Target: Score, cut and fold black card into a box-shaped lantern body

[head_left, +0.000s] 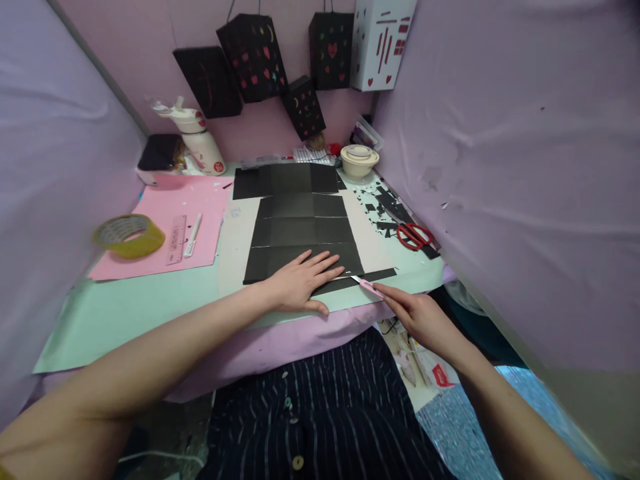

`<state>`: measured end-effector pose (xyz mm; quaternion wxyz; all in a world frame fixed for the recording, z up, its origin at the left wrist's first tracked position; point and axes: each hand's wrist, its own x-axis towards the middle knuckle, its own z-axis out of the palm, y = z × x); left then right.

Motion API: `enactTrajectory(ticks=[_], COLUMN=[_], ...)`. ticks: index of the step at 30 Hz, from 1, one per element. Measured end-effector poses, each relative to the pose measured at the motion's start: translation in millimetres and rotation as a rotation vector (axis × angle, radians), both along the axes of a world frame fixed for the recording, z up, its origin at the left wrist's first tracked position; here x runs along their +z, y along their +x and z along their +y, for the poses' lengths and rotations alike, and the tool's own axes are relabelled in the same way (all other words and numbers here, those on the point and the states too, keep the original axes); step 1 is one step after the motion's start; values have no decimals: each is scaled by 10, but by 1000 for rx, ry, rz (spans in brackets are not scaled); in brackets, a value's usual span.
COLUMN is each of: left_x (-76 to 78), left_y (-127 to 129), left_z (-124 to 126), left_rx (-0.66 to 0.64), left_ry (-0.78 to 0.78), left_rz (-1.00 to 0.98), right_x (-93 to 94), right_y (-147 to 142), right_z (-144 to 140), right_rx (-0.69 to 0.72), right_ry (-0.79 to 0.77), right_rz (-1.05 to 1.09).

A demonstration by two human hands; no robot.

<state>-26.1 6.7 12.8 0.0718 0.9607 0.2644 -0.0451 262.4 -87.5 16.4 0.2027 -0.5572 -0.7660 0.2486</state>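
Black cardstock [300, 230] with crease lines and slits lies on the table in front of me. My left hand [301, 283] rests flat on its near right part, fingers spread. Pinched in my right hand [413, 310] is a pink craft knife [369, 287], its blade pointing left at the near right corner of the cardstock. A narrow black strip [377, 275] lies along the near edge, partly under my left hand and the knife. Whether the blade tip touches the card is too small to tell.
Red-handled scissors [415, 236] lie among black scraps [385, 207] at right. On pink paper [210, 207] at left are a tape roll [131, 236], a ruler [176, 240] and a white pen [193, 235]. A bottle [203, 147], a lidded bowl [359, 163] and hanging black lanterns [255, 60] are behind.
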Motion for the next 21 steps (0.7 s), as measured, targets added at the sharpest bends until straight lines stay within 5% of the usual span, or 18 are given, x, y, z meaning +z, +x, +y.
enactTrajectory(ticks=[21], left_x=[-14], left_y=[-20], left_z=[1], left_rx=[3], left_ry=[-4], left_rz=[-15], right_x=[-66], right_y=[-215], right_z=[-30], right_rx=[-1], right_ry=[4], right_rz=[-40])
